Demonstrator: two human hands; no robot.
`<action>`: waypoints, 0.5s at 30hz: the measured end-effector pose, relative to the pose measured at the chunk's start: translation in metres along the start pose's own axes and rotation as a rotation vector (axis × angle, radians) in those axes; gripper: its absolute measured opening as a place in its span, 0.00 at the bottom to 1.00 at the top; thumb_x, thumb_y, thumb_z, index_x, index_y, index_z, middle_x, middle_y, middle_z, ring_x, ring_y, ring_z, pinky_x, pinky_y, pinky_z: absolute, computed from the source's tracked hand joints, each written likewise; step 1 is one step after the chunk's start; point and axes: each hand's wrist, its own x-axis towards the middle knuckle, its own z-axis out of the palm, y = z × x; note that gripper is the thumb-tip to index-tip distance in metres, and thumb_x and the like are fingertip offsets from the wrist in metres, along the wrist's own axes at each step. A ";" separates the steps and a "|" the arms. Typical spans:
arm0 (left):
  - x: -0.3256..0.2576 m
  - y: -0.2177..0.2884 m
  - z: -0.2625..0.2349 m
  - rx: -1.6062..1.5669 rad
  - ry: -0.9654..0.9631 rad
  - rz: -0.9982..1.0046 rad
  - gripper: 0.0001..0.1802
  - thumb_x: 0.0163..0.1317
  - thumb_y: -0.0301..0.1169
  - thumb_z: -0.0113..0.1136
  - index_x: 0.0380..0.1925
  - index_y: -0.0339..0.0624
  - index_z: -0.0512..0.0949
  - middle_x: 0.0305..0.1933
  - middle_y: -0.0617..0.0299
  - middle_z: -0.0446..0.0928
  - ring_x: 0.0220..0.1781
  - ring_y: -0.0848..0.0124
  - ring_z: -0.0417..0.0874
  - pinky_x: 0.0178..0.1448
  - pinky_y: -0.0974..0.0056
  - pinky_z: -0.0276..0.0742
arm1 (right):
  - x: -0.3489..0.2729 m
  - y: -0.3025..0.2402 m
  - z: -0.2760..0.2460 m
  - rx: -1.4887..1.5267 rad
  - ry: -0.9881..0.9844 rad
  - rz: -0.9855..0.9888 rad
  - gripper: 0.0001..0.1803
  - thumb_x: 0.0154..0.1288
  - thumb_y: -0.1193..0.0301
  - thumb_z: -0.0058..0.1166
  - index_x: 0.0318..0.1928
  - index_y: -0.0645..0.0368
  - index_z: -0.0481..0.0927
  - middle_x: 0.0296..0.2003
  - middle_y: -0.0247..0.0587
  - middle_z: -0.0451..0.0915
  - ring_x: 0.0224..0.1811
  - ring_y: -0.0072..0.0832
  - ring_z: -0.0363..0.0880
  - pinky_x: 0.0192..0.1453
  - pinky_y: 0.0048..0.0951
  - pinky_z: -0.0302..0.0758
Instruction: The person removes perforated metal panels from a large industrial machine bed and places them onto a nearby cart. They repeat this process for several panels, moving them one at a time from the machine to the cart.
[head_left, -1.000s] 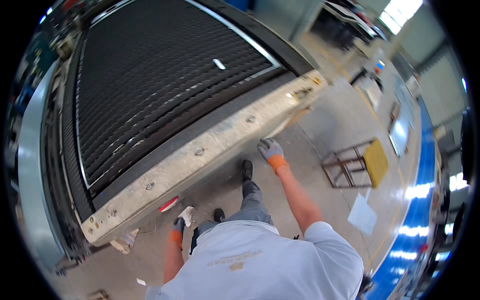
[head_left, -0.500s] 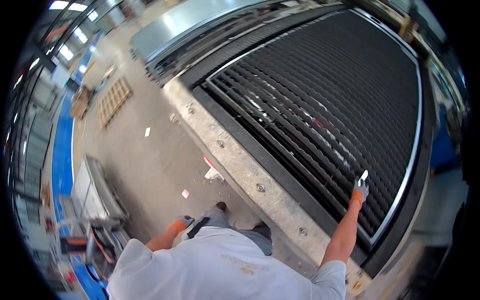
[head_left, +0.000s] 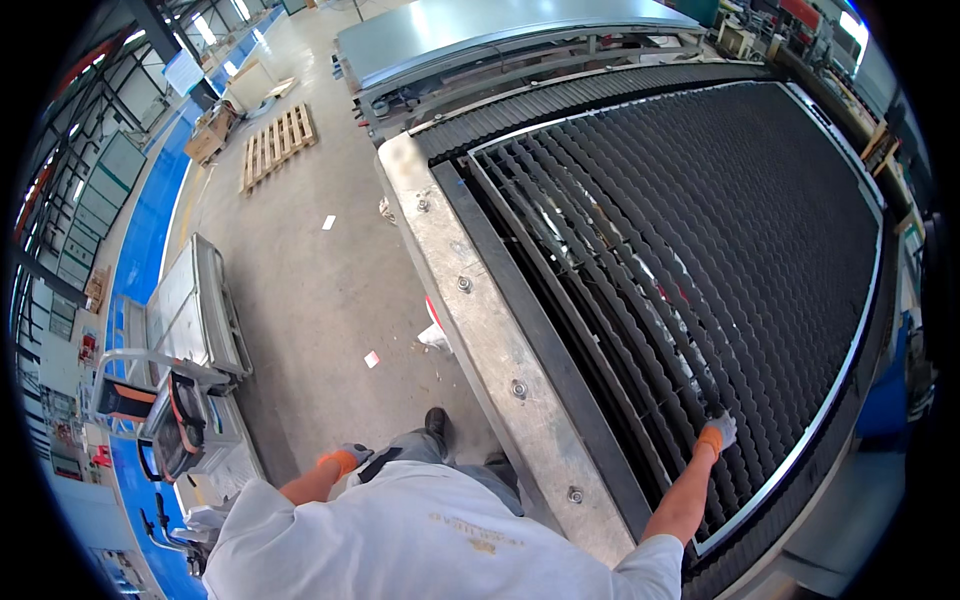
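Note:
My right hand (head_left: 719,432), in a grey and orange glove, reaches out over the dark wavy-edged slats (head_left: 790,310) of a large machine bed. Its fingertips point down at the slats near the bed's close end; no piece shows in it, and whether the fingers are apart is too small to make out. My left hand (head_left: 350,456), gloved alike, hangs beside my hip, its fingers partly lost against my trousers. Shiny scraps (head_left: 680,345) lie down between the slats, left of and beyond my right hand.
A pale metal beam with bolts (head_left: 490,315) edges the bed beside my legs. Behind stands a sheet-topped table (head_left: 480,35). Leftward are a wooden pallet (head_left: 278,147), a cart with panels (head_left: 190,305), and scraps of paper (head_left: 372,359) on the floor.
A small flat bright piece that stuck out of my right hand no longer shows. The hand now sits lower in the picture, and the whole view has shifted. My left hand stays by my hip.

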 end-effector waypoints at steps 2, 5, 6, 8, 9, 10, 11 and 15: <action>0.001 0.000 0.000 -0.061 -0.008 0.006 0.26 0.66 0.56 0.46 0.51 0.58 0.83 0.54 0.59 0.83 0.57 0.58 0.81 0.58 0.57 0.74 | 0.007 0.020 -0.001 -0.045 0.027 -0.069 0.15 0.66 0.66 0.48 0.50 0.48 0.83 0.50 0.40 0.80 0.53 0.40 0.79 0.53 0.41 0.77; 0.011 -0.021 -0.007 -0.122 0.006 0.042 0.26 0.65 0.56 0.47 0.51 0.56 0.83 0.53 0.58 0.83 0.57 0.59 0.81 0.59 0.57 0.74 | 0.007 0.019 -0.020 -0.019 -0.018 -0.142 0.18 0.63 0.68 0.50 0.52 0.45 0.83 0.58 0.38 0.77 0.62 0.40 0.73 0.60 0.43 0.73; 0.017 -0.025 -0.009 -0.140 0.009 0.073 0.26 0.65 0.56 0.48 0.51 0.55 0.83 0.53 0.58 0.83 0.56 0.59 0.82 0.59 0.57 0.74 | 0.005 0.020 -0.029 -0.018 -0.006 -0.194 0.18 0.63 0.68 0.50 0.52 0.45 0.83 0.59 0.38 0.76 0.64 0.40 0.72 0.62 0.43 0.73; 0.027 -0.038 -0.014 -0.135 -0.025 0.047 0.26 0.65 0.56 0.47 0.52 0.57 0.83 0.56 0.57 0.82 0.59 0.57 0.80 0.62 0.57 0.73 | -0.004 0.013 -0.044 -0.059 -0.026 -0.264 0.19 0.60 0.69 0.53 0.52 0.45 0.83 0.63 0.39 0.74 0.69 0.39 0.67 0.66 0.43 0.70; 0.032 -0.042 -0.018 -0.134 -0.037 0.036 0.26 0.65 0.56 0.46 0.53 0.57 0.83 0.57 0.57 0.81 0.61 0.55 0.79 0.63 0.57 0.73 | -0.010 -0.001 -0.056 -0.054 0.020 -0.197 0.19 0.60 0.68 0.54 0.52 0.45 0.83 0.62 0.40 0.74 0.68 0.40 0.67 0.66 0.43 0.70; 0.035 -0.052 -0.021 -0.177 0.027 -0.071 0.28 0.65 0.57 0.46 0.54 0.57 0.82 0.58 0.57 0.80 0.63 0.55 0.78 0.65 0.56 0.72 | -0.019 -0.014 -0.063 -0.043 0.064 -0.122 0.19 0.60 0.68 0.54 0.52 0.46 0.83 0.62 0.41 0.74 0.68 0.41 0.68 0.66 0.43 0.70; 0.047 -0.058 -0.031 -0.088 -0.037 -0.014 0.29 0.65 0.57 0.47 0.55 0.55 0.82 0.59 0.56 0.80 0.64 0.55 0.77 0.66 0.55 0.71 | -0.029 -0.029 -0.070 -0.031 0.105 -0.047 0.19 0.60 0.68 0.54 0.53 0.46 0.83 0.62 0.42 0.75 0.68 0.41 0.69 0.66 0.43 0.70; 0.112 -0.075 -0.066 -0.119 -0.081 0.074 0.29 0.64 0.58 0.49 0.54 0.54 0.82 0.59 0.56 0.80 0.64 0.54 0.77 0.66 0.55 0.70 | -0.058 -0.053 -0.082 0.118 0.176 0.041 0.21 0.59 0.65 0.57 0.54 0.46 0.82 0.63 0.46 0.73 0.67 0.42 0.69 0.67 0.45 0.69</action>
